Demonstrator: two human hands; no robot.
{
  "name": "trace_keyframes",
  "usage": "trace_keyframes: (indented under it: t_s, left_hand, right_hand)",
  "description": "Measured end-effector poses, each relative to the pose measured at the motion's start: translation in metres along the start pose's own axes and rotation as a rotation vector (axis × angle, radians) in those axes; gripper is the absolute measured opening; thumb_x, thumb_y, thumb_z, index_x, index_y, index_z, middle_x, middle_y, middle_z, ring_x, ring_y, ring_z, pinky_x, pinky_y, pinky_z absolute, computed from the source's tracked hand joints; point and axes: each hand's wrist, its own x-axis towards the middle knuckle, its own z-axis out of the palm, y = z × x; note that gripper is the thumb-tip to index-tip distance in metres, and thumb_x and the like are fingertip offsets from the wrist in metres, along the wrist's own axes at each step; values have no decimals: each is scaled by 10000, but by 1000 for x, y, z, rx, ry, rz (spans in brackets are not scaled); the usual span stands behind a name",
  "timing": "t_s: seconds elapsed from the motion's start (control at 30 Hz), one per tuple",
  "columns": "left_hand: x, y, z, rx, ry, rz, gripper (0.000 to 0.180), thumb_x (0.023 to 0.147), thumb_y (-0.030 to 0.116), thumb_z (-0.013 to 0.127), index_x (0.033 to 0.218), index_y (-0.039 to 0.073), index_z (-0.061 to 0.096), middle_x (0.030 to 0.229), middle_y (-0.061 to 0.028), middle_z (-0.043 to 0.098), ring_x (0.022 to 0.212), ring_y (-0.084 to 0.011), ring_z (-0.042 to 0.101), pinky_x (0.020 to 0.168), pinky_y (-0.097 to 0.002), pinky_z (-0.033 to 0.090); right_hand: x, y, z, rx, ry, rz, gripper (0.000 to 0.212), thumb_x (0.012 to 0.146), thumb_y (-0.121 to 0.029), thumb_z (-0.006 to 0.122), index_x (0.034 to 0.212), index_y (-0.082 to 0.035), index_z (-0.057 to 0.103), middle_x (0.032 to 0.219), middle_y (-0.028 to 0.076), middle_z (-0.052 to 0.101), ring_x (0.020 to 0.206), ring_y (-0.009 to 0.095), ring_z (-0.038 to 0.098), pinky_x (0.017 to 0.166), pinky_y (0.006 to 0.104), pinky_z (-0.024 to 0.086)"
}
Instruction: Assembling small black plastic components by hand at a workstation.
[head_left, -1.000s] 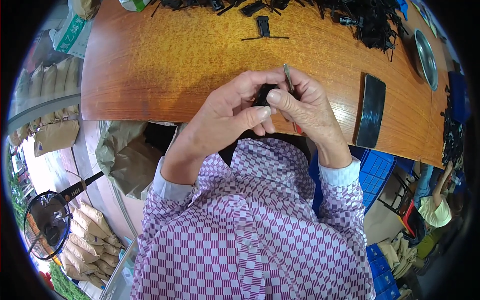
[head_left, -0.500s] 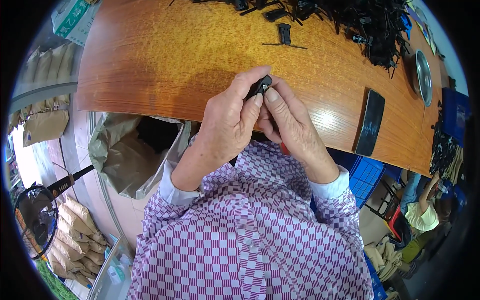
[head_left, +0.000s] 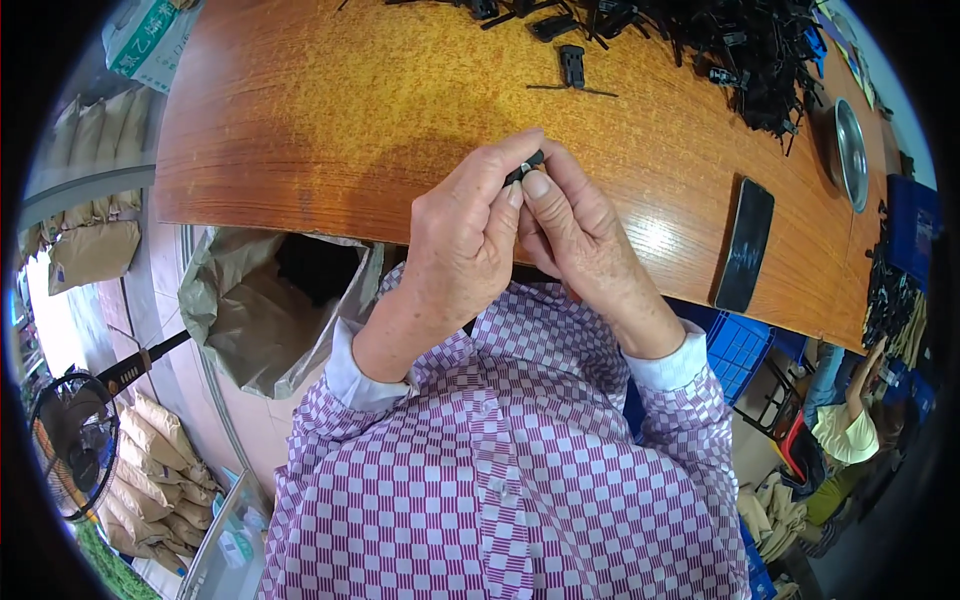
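Note:
A small black plastic part (head_left: pixel 515 176) with a bright metallic spot is pinched between both hands above the table's near edge. My left hand (head_left: pixel 465 225) grips it from the left, thumb and fingertips closed on it. From the other side my right hand (head_left: pixel 580 225) holds it too, the thumb pressed on its top. Fingers cover most of the part, so its full shape is hidden. Farther off lies a single black plastic piece (head_left: pixel 572 66) with two thin arms spread at its near end.
A large heap of black plastic parts (head_left: pixel 740 60) covers the far right of the wooden table (head_left: pixel 300 110). A phone (head_left: pixel 744 245) and a metal bowl (head_left: pixel 850 155) lie at right. An open sack (head_left: pixel 250 340) hangs at the left edge. Another person (head_left: pixel 845 430) is at far right.
Both thumbs have shifted slightly on the black part, and it has turned so that less of it shows. My right wrist has moved a little to the right.

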Motion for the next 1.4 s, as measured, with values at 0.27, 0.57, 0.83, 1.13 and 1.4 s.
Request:
trace_keyframes:
  t_s: [0.27, 0.57, 0.83, 1.13, 1.4]
  left_hand:
    - [-2, -6, 8, -407, -17, -314, 190, 903, 10, 518, 1086, 49, 553, 908, -108, 623, 820, -217, 640, 682, -276, 503]
    - [-3, -18, 4, -1351, -114, -807, 198, 936, 248, 557, 994, 59, 558, 943, -87, 601, 765, -161, 606, 581, -227, 444]
    - [16, 4, 21, -1104, -21, -639, 300, 914, 229, 593, 1141, 36, 551, 905, -79, 619, 677, -129, 611, 474, -178, 394]
    - [8, 4, 31, -1009, -49, -603, 377, 913, 188, 589, 1249, 50, 489, 1001, -101, 635, 669, -111, 606, 474, -172, 417]
    - [6, 5, 19, -813, 12, -627, 352, 862, 56, 627, 1201, 69, 532, 975, -96, 644, 703, -106, 611, 516, -169, 436]
  right_hand:
    - [24, 1, -61, -672, -113, -442, 263, 947, -239, 523, 1126, -48, 524, 680, 50, 560, 558, 164, 557, 498, 294, 430]
    - [59, 2, -82, -1444, 305, -420, 201, 874, -164, 601, 1022, -34, 560, 695, 174, 615, 614, 330, 612, 540, 373, 464]
    - [-2, 1, -47, -714, 232, -461, 135, 861, -27, 572, 994, -23, 552, 721, 174, 603, 630, 310, 626, 527, 354, 451]
    - [-25, 17, -39, -668, 290, -443, 113, 847, -42, 587, 938, -8, 527, 824, 183, 610, 751, 350, 630, 595, 380, 497]
    - [-31, -3, -34, -453, 180, -236, 282, 961, -211, 489, 1155, -7, 497, 669, 23, 486, 577, 101, 469, 521, 228, 377]
